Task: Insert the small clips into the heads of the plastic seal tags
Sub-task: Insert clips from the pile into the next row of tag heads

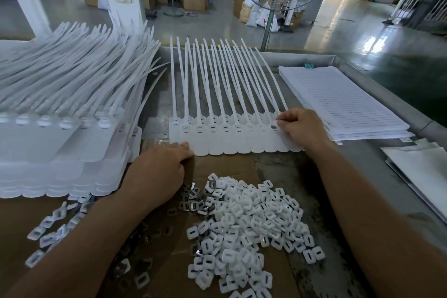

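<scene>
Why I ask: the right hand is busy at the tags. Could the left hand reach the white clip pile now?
Probably yes. The left hand rests on the cardboard by the tag row, holding nothing visible; the clip pile lies just beside its wrist, nothing between.

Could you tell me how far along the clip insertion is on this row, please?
Done, apparently: heads along the row of seal tags already show slotted inserts. In hand: the right hand works at the rightmost head, while the left hand steadies the row's left end. Left: the stack of tags and the pile of clips suggest plenty remains.
</scene>
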Demonstrator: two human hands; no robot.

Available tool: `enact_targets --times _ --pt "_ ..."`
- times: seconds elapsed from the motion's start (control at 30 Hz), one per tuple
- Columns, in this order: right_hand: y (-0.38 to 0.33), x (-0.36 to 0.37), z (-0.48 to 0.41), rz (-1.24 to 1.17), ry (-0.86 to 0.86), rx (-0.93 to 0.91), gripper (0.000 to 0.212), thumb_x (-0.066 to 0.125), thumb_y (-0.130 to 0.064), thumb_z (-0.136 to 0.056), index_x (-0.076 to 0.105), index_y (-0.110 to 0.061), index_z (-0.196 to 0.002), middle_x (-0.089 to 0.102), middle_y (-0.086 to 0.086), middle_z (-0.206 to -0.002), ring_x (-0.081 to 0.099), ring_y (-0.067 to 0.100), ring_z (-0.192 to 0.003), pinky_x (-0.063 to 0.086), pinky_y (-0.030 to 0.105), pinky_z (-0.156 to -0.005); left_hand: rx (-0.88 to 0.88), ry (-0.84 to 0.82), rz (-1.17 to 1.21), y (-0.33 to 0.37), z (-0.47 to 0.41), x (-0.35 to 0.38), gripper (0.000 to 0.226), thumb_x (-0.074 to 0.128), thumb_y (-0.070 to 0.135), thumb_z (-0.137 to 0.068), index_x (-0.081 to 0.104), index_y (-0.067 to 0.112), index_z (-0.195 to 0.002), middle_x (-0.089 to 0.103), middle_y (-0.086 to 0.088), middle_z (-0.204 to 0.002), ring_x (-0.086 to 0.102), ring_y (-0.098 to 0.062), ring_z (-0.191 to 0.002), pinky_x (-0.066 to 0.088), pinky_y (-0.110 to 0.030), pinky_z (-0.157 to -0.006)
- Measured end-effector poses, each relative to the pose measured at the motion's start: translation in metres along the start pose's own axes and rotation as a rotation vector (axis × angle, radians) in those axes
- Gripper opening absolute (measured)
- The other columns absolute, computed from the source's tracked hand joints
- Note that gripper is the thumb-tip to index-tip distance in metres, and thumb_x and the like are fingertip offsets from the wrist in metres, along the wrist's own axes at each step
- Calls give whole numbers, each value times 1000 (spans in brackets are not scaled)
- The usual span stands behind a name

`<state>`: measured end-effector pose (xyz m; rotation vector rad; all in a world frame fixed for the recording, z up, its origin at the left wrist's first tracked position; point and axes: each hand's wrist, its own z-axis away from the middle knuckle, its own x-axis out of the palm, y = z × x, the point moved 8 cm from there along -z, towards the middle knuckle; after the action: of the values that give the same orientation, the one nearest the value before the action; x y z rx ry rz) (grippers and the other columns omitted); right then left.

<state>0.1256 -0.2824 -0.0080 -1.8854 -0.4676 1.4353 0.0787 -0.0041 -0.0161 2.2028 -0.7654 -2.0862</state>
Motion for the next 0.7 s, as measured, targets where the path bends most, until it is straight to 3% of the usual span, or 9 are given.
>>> enact_targets --times 0.43,0.7 --pt "1 14 -9 112 -89 6 12 59 -10 -86 60 -20 -79 51 -15 -75 44 -2 -69 29 13 -55 15 -5 15 0 -1 1 48 39 7 -90 44 27 -133 34 14 -144 30 -5 -133 21 -22 -108" --pt "3 8 -6 -5 -11 34 13 68 -11 -80 67 -23 -77 58 -6 -87 51 8 -86 36 23 -80 11 -12 8 1 -2 2 48 38 8 -91 43 27 -134 34 14 -144 30 -5 -133 21 -22 -108"
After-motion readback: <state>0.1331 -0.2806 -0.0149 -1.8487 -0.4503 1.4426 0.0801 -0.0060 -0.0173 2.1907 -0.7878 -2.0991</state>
